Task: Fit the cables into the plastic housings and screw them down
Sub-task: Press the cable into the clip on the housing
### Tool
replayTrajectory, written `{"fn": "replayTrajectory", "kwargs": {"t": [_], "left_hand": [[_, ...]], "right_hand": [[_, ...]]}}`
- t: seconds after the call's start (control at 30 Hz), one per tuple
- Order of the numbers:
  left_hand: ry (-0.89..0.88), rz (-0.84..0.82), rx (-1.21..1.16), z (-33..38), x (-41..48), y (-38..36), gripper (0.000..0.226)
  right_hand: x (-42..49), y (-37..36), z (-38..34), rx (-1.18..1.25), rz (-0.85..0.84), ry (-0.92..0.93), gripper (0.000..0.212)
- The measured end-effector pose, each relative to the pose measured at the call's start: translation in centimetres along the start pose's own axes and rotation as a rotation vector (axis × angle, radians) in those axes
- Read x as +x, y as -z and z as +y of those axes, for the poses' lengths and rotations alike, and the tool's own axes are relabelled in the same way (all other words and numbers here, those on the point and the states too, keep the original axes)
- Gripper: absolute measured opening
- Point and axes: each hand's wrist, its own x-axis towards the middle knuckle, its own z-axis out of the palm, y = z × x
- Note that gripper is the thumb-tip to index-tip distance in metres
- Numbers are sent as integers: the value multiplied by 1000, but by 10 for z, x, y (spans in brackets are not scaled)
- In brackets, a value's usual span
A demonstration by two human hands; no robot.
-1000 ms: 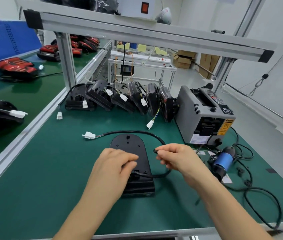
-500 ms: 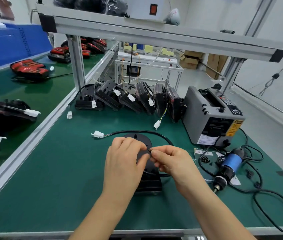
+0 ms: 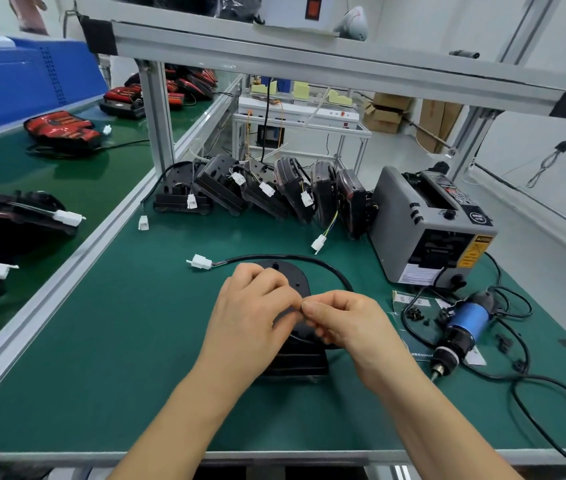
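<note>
**Black cable taken up by both hands over the housing**

One second ago the left hand (image 3: pixel 253 313) lay flat on the housing (image 3: pixel 295 358) while the right hand (image 3: pixel 343 323) held the cable (image 3: pixel 309 262) apart from it. The two hands have since closed together. Both now have curled fingers, and their fingertips meet on one small dark point above the housing. It reads as a section of the cable, but it is too small to confirm.

The housing lies on the green bench (image 3: pixel 118 341), near the middle of its near edge and partly under the hands. The cable arcs from its white connector (image 3: pixel 202 262) round the far end of the housing and runs in under the right hand.

Judgement: the step in hand is seating the cable, and screwing down has not begun. The electric screwdriver (image 3: pixel 461 323) lies unheld toward the right edge, with loose screws (image 3: pixel 416 315) just beside it.
</note>
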Motion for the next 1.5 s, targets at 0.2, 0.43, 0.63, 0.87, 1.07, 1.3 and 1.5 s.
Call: {"fn": "replayTrajectory", "kwargs": {"t": [0.2,0.43,0.63,0.87,1.07,1.3,1.5], "left_hand": [[-48,45,-72,-5,-2,4,15],[-49,78,-65,-4,-12,-1,13],[-38,27,-70,-3,-20,0,17],[5,-10,-103,2,-26,1,19],[164,-29,-133,0,-33,5,28],[235,-75,-127,5,-38,-4,7],[233,-66,-188,5,-39,-6,5]], "right_hand": [[-4,7,-7,14,-35,-43,11],[-10,4,-7,-31,-54,-66,7],[-13,1,-4,-88,-8,-129,9],[-17,-2,0,-126,20,-100,16],[-26,-1,6,-151,93,-75,15],[-32,-7,31,-357,253,23,15],[-34,-17,41,-449,351,136,6]]}}
